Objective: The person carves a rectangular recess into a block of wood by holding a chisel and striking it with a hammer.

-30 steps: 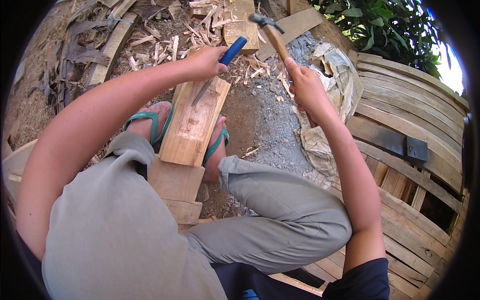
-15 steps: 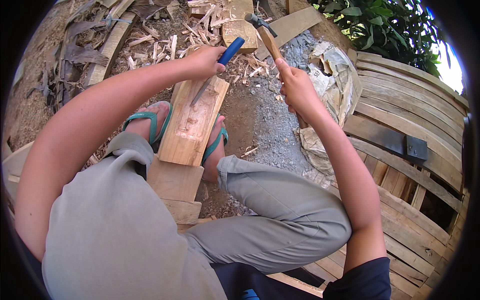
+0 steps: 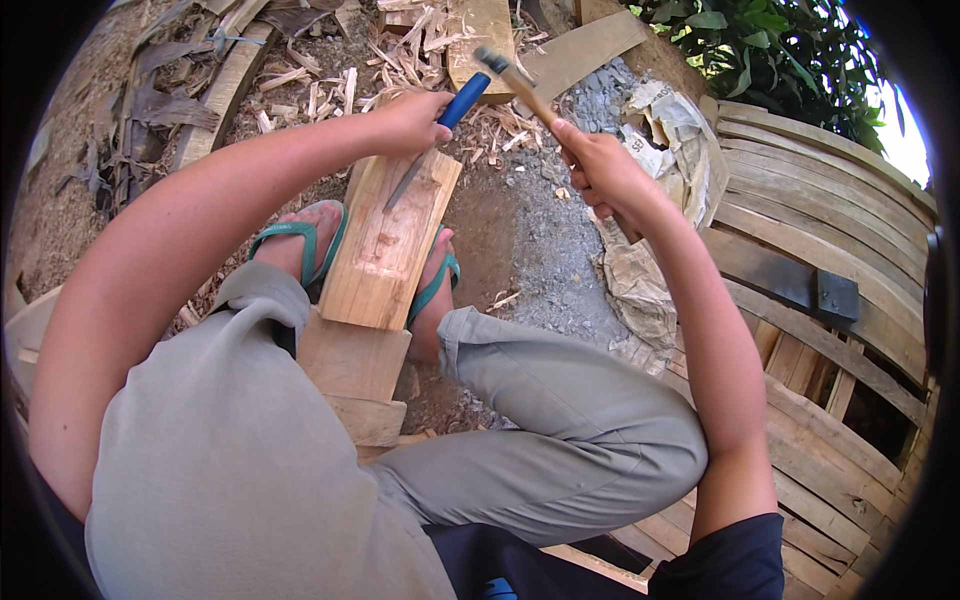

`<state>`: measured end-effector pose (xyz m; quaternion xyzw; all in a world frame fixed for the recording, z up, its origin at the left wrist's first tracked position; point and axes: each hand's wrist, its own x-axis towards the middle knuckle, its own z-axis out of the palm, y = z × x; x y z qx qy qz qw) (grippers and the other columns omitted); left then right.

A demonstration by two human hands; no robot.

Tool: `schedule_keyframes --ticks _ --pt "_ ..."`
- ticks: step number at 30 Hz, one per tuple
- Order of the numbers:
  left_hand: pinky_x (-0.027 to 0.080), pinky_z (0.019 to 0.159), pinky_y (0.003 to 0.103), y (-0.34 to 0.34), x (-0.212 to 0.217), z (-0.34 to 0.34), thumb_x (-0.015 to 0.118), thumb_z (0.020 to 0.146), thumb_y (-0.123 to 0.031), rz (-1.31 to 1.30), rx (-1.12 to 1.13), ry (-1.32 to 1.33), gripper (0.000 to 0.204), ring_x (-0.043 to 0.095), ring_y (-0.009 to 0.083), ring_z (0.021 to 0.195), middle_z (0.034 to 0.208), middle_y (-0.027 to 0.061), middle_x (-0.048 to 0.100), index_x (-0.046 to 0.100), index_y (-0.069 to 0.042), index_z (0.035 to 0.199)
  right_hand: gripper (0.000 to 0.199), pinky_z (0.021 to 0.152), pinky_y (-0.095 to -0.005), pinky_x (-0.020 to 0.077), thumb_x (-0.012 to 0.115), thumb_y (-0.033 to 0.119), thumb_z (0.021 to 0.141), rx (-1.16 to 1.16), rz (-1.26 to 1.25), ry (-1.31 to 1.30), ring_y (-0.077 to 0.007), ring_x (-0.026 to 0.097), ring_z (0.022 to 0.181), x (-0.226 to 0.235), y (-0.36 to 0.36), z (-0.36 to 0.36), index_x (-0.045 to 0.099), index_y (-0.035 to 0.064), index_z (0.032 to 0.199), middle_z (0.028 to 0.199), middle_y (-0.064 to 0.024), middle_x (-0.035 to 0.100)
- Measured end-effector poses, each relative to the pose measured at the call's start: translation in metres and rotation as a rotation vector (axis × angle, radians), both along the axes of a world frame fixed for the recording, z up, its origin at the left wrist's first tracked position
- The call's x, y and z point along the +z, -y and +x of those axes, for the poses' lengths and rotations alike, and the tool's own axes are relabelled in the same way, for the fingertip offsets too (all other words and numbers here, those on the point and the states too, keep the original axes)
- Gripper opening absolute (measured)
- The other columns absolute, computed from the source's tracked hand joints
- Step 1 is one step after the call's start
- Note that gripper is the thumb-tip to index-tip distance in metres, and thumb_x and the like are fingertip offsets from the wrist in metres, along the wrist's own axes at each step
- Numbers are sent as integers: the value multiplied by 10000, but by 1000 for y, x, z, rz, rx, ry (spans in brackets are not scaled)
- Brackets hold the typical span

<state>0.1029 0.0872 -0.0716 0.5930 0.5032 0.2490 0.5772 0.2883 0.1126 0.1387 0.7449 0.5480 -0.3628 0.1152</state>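
A chisel (image 3: 463,100) with a blue handle is gripped in my left hand (image 3: 408,122), tilted so its metal blade meets the top of a wooden block (image 3: 350,290). That face of the block has a shallow rectangular recess cut into it. My right hand (image 3: 603,172) is wrapped around the wooden handle of a hammer (image 3: 527,92). The hammer's metal head is up beside the end of the chisel handle, with a small gap seeming to lie between them. My feet, in green flip-flops (image 3: 318,250), flank the block.
Under the block's near end lies a flat board (image 3: 350,360). Wood chips (image 3: 420,45) and another timber block (image 3: 480,40) are beyond it. Grey gravel (image 3: 550,265) and a crumpled paper sack (image 3: 645,285) lie to the right, before a slatted wooden structure (image 3: 820,200).
The hammer head has swung left and slightly down toward the chisel's handle end. My left hand and the chisel have barely moved.
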Motion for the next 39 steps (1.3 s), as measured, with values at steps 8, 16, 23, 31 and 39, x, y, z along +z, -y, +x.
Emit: schedule_keyframes --ticks 8,16,23,31,39 --pt "496 1041 407 -2 -7 -2 707 937 -120 -17 1 -4 571 637 334 1242 1284 251 662 472 14 1440 524 358 -225 259 496 621 1022 -57 -164 -2 -40 310 422 6 -23 6 496 121 866 618 77 387" --pt "498 1026 401 0 -20 6 718 937 -145 32 13 37 577 652 338 1208 1281 229 674 492 -2 1448 523 374 -268 311 495 585 1030 -80 -70 -75 -72 363 447 -8 -24 12 488 91 857 635 35 438" --pt "492 1036 405 3 -26 5 724 936 -175 34 29 40 585 641 343 1230 1319 231 657 500 -7 1450 526 351 -220 249 482 628 1024 -50 -103 -28 -31 309 416 -7 -20 14 483 130 855 621 69 400" --pt "501 1021 401 6 -22 3 717 936 -171 31 25 54 558 659 339 1195 1269 223 683 515 12 1423 517 378 -248 291 480 588 1035 -33 -119 -14 -56 333 439 -5 -13 1 475 108 841 634 46 425" --pt "229 1230 513 8 -8 4 724 931 -306 115 -51 -236 672 281 413 1512 1592 246 376 469 -51 1497 522 389 -269 324 474 564 1043 28 -184 72 -78 374 472 -4 -15 3 508 77 859 648 26 449"
